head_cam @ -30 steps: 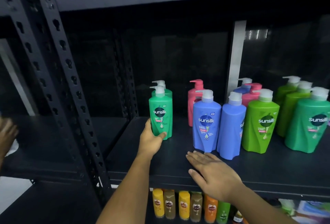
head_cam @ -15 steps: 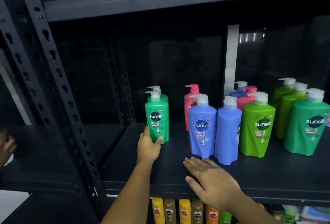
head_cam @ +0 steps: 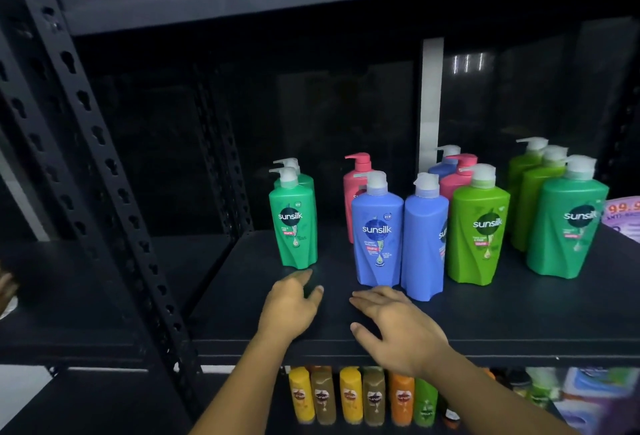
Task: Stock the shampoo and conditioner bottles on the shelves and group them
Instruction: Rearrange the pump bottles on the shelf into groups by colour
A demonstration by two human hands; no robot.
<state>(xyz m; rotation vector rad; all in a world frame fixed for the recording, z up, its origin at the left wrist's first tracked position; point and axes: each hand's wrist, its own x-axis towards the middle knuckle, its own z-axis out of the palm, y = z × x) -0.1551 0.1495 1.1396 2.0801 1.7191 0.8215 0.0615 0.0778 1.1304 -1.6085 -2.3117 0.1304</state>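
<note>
Pump bottles stand on a black shelf (head_cam: 519,323). A dark green bottle (head_cam: 294,223) stands at the left with a second one right behind it. Right of it are two blue bottles (head_cam: 379,233) (head_cam: 424,244), a pink bottle (head_cam: 356,178) behind them, a light green bottle (head_cam: 479,230), and more green bottles (head_cam: 568,223) at the far right. My left hand (head_cam: 291,306) hovers just below the dark green bottle, fingers loosely apart, holding nothing. My right hand (head_cam: 398,323) lies flat and open on the shelf before the blue bottles.
A perforated black upright (head_cam: 104,164) stands at the left, with another dark shelf bay beyond it. Several small yellow, brown, orange and green bottles (head_cam: 349,396) line the shelf below. A purple price sign (head_cam: 623,216) shows at the right edge. Another hand (head_cam: 7,289) shows at the far left.
My left hand has let go of the dark green bottle and drawn back toward me. The bottle stays upright. My right hand has hardly moved.
</note>
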